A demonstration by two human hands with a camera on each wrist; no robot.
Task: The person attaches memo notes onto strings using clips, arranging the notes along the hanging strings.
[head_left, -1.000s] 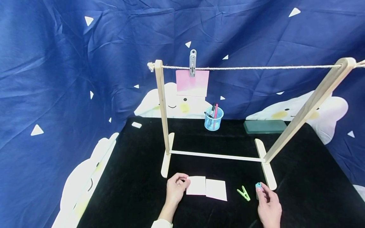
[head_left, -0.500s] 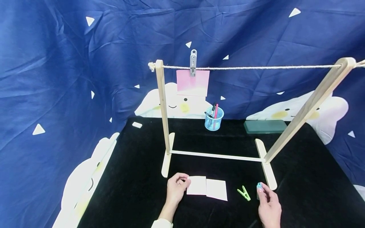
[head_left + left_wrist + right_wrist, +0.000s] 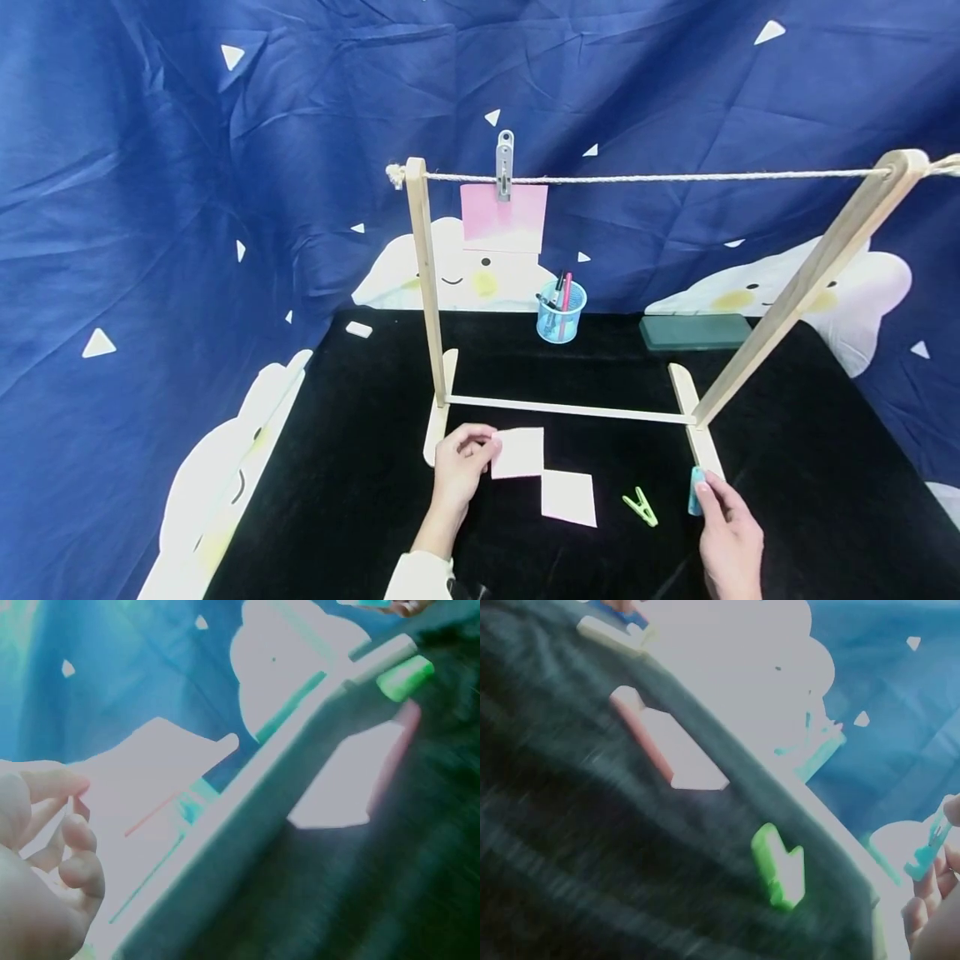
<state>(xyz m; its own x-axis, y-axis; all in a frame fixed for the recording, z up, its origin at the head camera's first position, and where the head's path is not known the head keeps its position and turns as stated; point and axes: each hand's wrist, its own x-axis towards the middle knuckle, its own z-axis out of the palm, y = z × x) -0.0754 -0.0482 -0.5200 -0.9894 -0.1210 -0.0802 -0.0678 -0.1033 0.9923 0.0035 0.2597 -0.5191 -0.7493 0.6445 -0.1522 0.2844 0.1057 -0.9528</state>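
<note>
Head view: the left hand [image 3: 459, 468] is pinching one paper [image 3: 519, 454] by its left edge, while the right hand [image 3: 732, 529], well rightward, is gripping a blue clip [image 3: 695, 495] lengthwise up the view.

The flat sheet [image 3: 568, 498], square and white with a pink tinge at its edge, lies a little askew. Just beyond and to the left of it is the held sheet [image 3: 517, 452], also white on its upper face, its left edge pinched by the left hand [image 3: 459, 467]; whether it clears the surface or its corner touches the flat sheet, I cannot tell. The green peg [image 3: 641, 507] lies near the flat sheet, to its right, its far ends spread in a V. Further right of the flat sheet, the blue peg [image 3: 696, 490] is pinched lengthwise in the right hand [image 3: 733, 529].
</note>
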